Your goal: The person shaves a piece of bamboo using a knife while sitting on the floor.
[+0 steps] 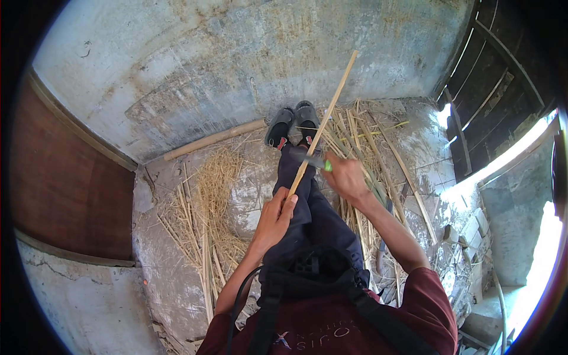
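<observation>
A long, pale strip of bamboo or wood (336,97) slants up and away to the right above my legs. My left hand (276,218) is closed around its near end, thumb along the top. In my right hand (347,178), fingers wrapped round the handle, is a knife (317,161) with a bit of green at the grip. Its blade points left and crosses the strip a little beyond my left hand. The blade appears to touch the strip, though how deep its edge sits I cannot tell.
Thin shavings (219,183) heap on the floor left of my legs. Several long strips (378,154) lie to the right. A round pole (216,139) rests along the wall (236,71). Broken blocks (470,234) sit at the right, below a dark slatted panel (497,77).
</observation>
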Demonstrator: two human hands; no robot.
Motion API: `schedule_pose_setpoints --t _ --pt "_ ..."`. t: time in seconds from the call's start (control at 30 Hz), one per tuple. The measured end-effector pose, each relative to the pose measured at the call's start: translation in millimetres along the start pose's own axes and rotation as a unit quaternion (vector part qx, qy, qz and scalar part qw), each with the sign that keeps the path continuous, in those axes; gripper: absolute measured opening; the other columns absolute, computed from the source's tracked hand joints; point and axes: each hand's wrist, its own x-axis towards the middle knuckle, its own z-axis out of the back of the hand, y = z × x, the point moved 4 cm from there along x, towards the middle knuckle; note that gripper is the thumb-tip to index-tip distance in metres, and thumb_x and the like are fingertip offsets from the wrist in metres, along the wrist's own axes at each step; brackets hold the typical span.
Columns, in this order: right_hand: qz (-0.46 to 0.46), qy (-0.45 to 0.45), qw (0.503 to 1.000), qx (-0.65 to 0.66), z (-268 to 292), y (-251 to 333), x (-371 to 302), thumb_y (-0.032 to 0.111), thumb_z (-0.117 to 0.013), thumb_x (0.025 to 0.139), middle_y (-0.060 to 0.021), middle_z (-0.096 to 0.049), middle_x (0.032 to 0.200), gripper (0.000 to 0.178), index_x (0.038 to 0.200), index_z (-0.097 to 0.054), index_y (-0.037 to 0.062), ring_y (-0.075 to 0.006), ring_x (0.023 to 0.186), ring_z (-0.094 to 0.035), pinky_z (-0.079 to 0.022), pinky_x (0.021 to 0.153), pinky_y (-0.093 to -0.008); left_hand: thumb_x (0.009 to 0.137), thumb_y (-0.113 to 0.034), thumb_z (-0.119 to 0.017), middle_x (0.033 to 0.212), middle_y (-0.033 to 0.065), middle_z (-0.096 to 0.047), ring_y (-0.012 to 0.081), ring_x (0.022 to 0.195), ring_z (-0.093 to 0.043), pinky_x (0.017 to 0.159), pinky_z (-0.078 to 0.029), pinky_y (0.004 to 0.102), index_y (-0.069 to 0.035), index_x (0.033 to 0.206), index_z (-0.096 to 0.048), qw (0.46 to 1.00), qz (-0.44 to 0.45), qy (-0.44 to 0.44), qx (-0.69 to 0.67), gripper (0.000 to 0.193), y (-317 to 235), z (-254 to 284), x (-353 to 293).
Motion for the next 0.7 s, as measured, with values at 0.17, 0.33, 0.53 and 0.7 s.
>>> schedule_pose_setpoints --t 0.17,0.33,0.53,0.7 --pt "-0.006 0.02 1.0 0.004 -11 -9 0 0.019 -0.076 0.093 -0.0217 -0.066 0.067 0.025 0.105 -0.06 0.0026 -0.0441 0.065 -0.07 -0.053 0.057 -0.0534 0.114 -0.027 -0.053 0.064 0.01 -0.052 0.0219 0.055 -0.053 0.055 -0.038 0.0406 -0.004 0.1 -0.054 1.0 0.005 -0.014 0.011 0.027 -7 -4 2" --pt "0.022 0.041 0.999 0.013 -8 5 -2 0.018 -0.076 0.093 -0.0203 -0.067 0.068 0.026 0.105 -0.06 0.0033 -0.0427 0.066 -0.07 -0.054 0.06 -0.052 0.114 -0.027 -0.053 0.064 0.0137 -0.05 0.0273 0.054 -0.054 0.056 -0.038 0.0435 -0.004 0.103 -0.053 0.999 0.004 -0.003 0.037 0.026 -4 -1 -2" --pt "0.037 0.052 0.998 0.021 -3 15 0 0.016 -0.075 0.092 -0.0196 -0.067 0.069 0.022 0.103 -0.06 0.0038 -0.0419 0.066 -0.071 -0.055 0.06 -0.0507 0.115 -0.027 -0.052 0.066 0.0193 -0.052 0.0411 0.059 -0.059 0.057 -0.039 0.0489 -0.004 0.107 -0.052 0.998 -0.003 -0.002 0.058 0.024 -17 -4 -2" --pt "0.055 0.048 0.997 0.008 -5 11 0 0.016 -0.074 0.092 -0.0196 -0.066 0.067 0.02 0.101 -0.061 0.0035 -0.042 0.064 -0.07 -0.054 0.057 -0.0508 0.115 -0.026 -0.051 0.067 0.0237 -0.054 0.0495 0.066 -0.061 0.058 -0.04 0.0535 -0.004 0.109 -0.052 0.997 -0.001 0.002 0.073 0.023 -24 -5 -4"
